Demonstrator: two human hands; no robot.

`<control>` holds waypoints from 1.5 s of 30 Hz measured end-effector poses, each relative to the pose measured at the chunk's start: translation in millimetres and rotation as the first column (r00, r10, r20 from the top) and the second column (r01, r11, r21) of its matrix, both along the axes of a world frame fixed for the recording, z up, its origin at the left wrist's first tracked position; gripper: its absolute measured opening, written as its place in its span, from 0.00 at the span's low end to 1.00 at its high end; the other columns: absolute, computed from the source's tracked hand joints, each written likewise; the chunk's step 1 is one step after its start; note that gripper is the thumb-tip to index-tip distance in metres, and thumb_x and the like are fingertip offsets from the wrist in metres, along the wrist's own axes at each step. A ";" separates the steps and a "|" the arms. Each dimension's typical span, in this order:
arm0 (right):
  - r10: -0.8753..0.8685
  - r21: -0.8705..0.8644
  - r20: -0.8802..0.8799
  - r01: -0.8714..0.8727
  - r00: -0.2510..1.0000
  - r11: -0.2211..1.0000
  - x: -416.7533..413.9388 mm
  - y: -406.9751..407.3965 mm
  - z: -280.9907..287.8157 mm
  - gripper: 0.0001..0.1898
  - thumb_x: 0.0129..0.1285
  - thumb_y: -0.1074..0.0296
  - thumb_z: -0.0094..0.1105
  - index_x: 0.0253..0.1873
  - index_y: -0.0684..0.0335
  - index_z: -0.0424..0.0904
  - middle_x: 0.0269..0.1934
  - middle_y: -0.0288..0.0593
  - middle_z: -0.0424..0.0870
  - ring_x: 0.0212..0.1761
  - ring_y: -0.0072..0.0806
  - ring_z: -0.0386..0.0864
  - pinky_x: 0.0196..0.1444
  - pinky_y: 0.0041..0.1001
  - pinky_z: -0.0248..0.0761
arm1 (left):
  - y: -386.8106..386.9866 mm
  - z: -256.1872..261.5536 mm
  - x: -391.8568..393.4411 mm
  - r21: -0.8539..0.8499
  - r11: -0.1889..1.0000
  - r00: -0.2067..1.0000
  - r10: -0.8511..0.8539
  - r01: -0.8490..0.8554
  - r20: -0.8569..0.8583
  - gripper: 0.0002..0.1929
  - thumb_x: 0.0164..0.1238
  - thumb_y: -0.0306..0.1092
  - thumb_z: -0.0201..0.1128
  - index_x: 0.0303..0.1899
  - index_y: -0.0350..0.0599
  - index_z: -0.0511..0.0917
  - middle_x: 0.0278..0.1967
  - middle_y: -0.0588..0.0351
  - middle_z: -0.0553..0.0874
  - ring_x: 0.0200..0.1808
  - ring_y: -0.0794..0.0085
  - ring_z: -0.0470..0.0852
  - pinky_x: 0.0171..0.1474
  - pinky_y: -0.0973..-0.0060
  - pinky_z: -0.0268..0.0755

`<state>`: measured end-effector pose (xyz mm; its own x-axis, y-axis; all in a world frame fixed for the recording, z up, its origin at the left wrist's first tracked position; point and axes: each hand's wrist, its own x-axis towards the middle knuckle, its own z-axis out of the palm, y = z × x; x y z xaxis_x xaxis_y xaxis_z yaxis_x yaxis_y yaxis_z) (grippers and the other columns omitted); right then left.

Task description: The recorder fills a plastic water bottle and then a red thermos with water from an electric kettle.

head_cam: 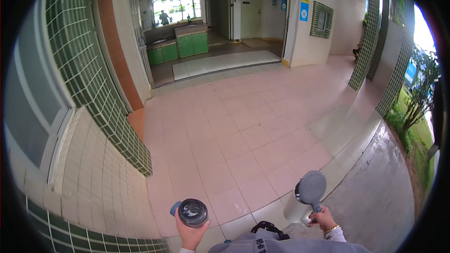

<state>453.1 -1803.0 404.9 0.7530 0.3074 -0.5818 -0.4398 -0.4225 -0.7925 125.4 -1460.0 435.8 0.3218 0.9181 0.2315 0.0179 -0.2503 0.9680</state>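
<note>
At the bottom left, my left hand [191,233] is wrapped around a cup with a dark rim [193,213]. A small blue-grey part [175,208] sticks out at its left side; whether it belongs to the cup I cannot tell. My right hand [322,219], lower right, grips the grey handle of a white kettle-like vessel [294,208]. A round grey lid [313,186] stands tilted at its top. Both vessels are held apart, above the tiled floor [242,163]. What is inside the white vessel is hidden.
Ahead, a doorway leads to green washbasin cabinets [192,45] under a mirror [175,8]. A green-tiled pillar [105,102] and window [38,95] flank the left. Tiled columns [367,35] rise on the right, beside wet concrete [376,179] and shrubs [418,98]. A metal door track [218,73] crosses the entrance.
</note>
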 end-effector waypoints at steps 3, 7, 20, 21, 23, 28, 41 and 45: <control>-0.089 -0.026 0.011 0.089 0.996 0.996 48.2 40.8 -11.9 0.13 0.47 0.85 0.65 0.34 0.65 0.72 0.29 0.41 0.75 0.28 0.36 0.81 0.29 0.42 0.88 | 60.2 4.8 54.2 0.028 0.999 0.999 0.038 -0.038 0.016 0.47 0.38 0.32 0.83 0.64 0.39 0.65 0.54 0.51 0.80 0.56 0.64 0.81 0.63 0.66 0.73; -0.150 -0.025 0.005 0.151 0.989 0.988 134.9 108.0 -29.6 0.11 0.46 0.85 0.63 0.36 0.70 0.74 0.27 0.40 0.73 0.23 0.33 0.78 0.23 0.38 0.86 | 126.7 0.3 124.9 0.095 0.984 0.989 0.150 -0.149 -0.008 0.45 0.38 0.30 0.83 0.62 0.39 0.67 0.53 0.51 0.80 0.55 0.65 0.82 0.61 0.67 0.75; 0.291 0.087 -0.011 -0.289 0.957 0.953 353.7 530.5 -31.6 0.13 0.46 0.85 0.63 0.38 0.71 0.71 0.28 0.45 0.76 0.24 0.38 0.80 0.24 0.39 0.87 | 339.5 29.7 277.7 0.163 0.910 0.911 0.400 -0.381 -0.103 0.48 0.41 0.34 0.85 0.65 0.37 0.63 0.55 0.48 0.80 0.57 0.64 0.82 0.61 0.67 0.75; 0.335 0.078 0.000 -0.334 0.942 0.939 363.2 565.3 -34.3 0.13 0.46 0.85 0.63 0.38 0.71 0.71 0.28 0.45 0.76 0.24 0.38 0.80 0.24 0.39 0.87 | 361.5 27.1 283.3 0.153 0.892 0.893 0.441 -0.425 -0.094 0.48 0.41 0.34 0.85 0.65 0.37 0.63 0.55 0.48 0.80 0.57 0.64 0.82 0.61 0.67 0.75; 0.329 0.160 -0.010 -0.324 0.944 0.933 370.4 629.2 -37.1 0.12 0.46 0.84 0.62 0.37 0.71 0.71 0.27 0.44 0.75 0.25 0.36 0.79 0.26 0.41 0.87 | 408.5 20.4 288.3 0.104 0.914 0.912 0.401 -0.392 -0.091 0.49 0.42 0.34 0.85 0.66 0.35 0.62 0.56 0.47 0.80 0.59 0.63 0.82 0.62 0.66 0.74; 0.301 0.181 -0.036 -0.290 0.953 0.940 388.3 768.9 -24.5 0.09 0.48 0.83 0.61 0.34 0.71 0.72 0.27 0.47 0.76 0.25 0.38 0.78 0.29 0.45 0.87 | 534.9 15.8 298.6 0.194 0.891 0.905 0.425 -0.411 -0.032 0.52 0.41 0.34 0.85 0.67 0.33 0.58 0.57 0.45 0.80 0.59 0.63 0.82 0.62 0.67 0.74; 0.506 -0.053 0.013 -0.505 0.862 0.862 418.0 1111.9 -9.8 0.07 0.50 0.77 0.59 0.36 0.65 0.75 0.30 0.43 0.76 0.27 0.34 0.77 0.24 0.36 0.84 | 853.4 38.7 311.5 0.118 0.800 0.804 0.594 -0.589 -0.015 0.51 0.43 0.32 0.83 0.68 0.33 0.57 0.57 0.46 0.80 0.60 0.63 0.81 0.64 0.67 0.72; 0.695 -0.093 -0.040 -0.696 0.717 0.712 415.7 1263.3 -5.3 0.07 0.50 0.77 0.58 0.37 0.65 0.75 0.28 0.41 0.76 0.25 0.32 0.77 0.24 0.34 0.83 | 944.8 42.1 307.0 0.131 0.727 0.733 0.680 -0.674 -0.001 0.50 0.44 0.31 0.82 0.68 0.33 0.58 0.58 0.47 0.78 0.60 0.64 0.80 0.64 0.67 0.72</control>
<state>868.8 -539.7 399.6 0.3475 0.6875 -0.6376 0.0072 -0.6819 -0.7314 432.3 -515.2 477.9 -0.3626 0.8638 0.3497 0.2688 -0.2623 0.9268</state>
